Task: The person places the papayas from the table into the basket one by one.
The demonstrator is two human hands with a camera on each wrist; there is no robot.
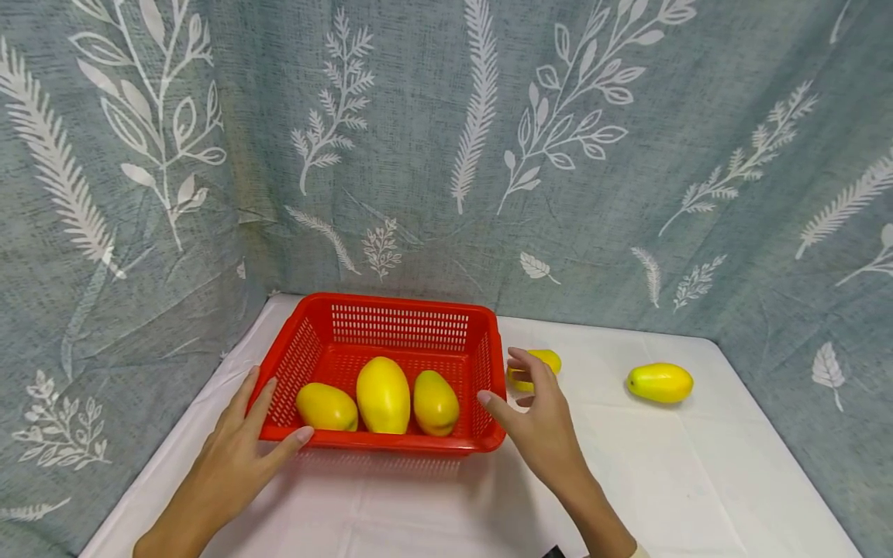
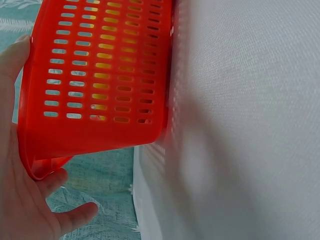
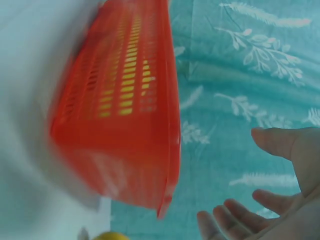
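A red plastic basket (image 1: 391, 442) with slotted walls rests on the white-covered table (image 1: 614, 480). Inside, along its front side, lie three yellow, mango-like fruits, the largest one (image 1: 383, 395) in the middle. My left hand (image 1: 226, 469) is at the front left corner, fingers spread and thumb at the front rim. In the left wrist view its palm lies against the basket's rim (image 2: 26, 115). Beside the right wall is my right hand (image 1: 543, 426), fingers loosely bent; the right wrist view shows a gap between it and the basket (image 3: 115, 135).
Right of the basket, a yellow fruit (image 1: 551, 359) is partly hidden behind my right hand. Farther right lies another yellow fruit (image 1: 659, 383) with a greenish end. Grey-green curtains (image 1: 418, 155) with white leaf prints stand around the table's back and sides.
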